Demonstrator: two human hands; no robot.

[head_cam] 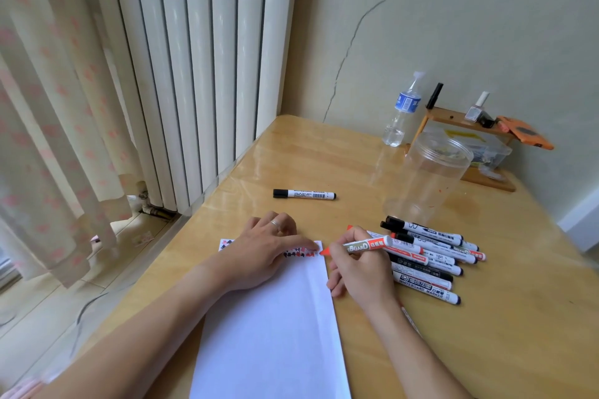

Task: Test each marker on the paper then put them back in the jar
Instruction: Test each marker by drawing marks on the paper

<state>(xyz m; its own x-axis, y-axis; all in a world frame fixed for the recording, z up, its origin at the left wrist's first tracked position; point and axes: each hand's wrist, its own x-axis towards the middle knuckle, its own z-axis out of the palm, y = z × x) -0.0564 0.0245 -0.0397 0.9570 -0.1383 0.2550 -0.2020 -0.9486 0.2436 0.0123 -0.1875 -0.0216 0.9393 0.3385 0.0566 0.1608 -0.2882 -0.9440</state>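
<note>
Now a red marker (pixel 363 246) is being tested on the paper (pixel 275 327).
It is gripped in the curled right hand (pixel 359 272), tip at the top corner; the sheet is pressed flat by the left hand (pixel 265 249) with straight fingers, so it cannot slide. The jar (pixel 431 178) is kept near, empty.

The right hand (pixel 359 272) grips a red marker (pixel 358 247), tip at the paper's (pixel 269 327) far right corner; the left hand (pixel 269 246) presses the paper flat.
</note>
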